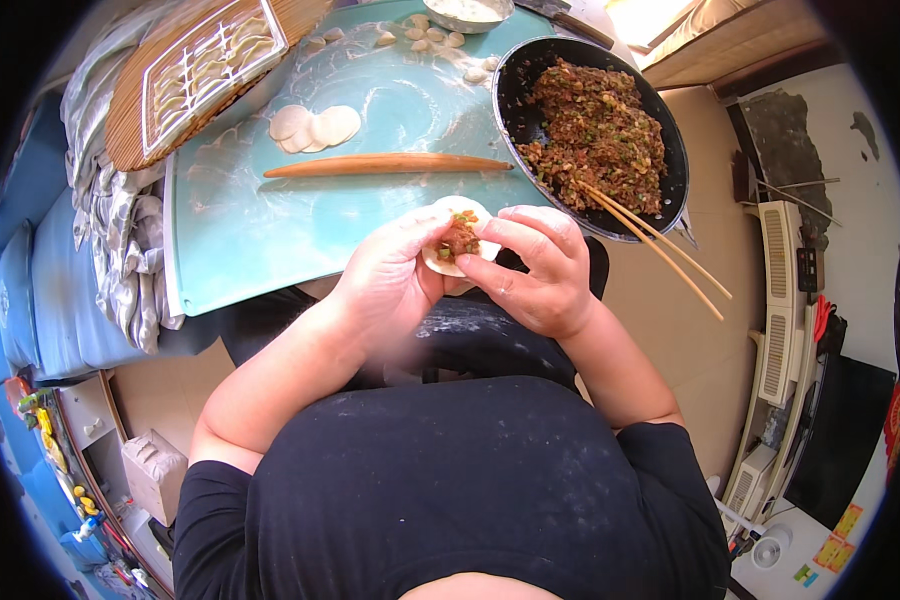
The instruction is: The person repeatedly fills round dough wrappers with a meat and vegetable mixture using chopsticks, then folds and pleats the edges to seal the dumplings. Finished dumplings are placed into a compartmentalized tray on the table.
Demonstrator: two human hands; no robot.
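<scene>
Both my hands meet in front of me at the near edge of the table. A round dumpling wrapper (pixel 467 208) with a lump of meat and green vegetable filling (pixel 458 238) on it rests in my left hand (pixel 395 262), which cups it from below and the left. My right hand (pixel 542 262) touches the wrapper's right side with thumb and fingertips. The wrapper is still spread, its filling in the open. Just beyond lies a wooden rolling pin (pixel 390 165), and past it a small stack of wrappers (pixel 332 125).
A black pan (pixel 503 100) of filling stands at the right, chopsticks (pixel 670 255) sticking out over its near rim. Far left, a tray of shaped dumplings (pixel 210 70) sits on a woven mat (pixel 125 120). Dough pieces (pixel 420 40) and a bowl (pixel 470 12) lie at the back of the floured mat (pixel 240 260).
</scene>
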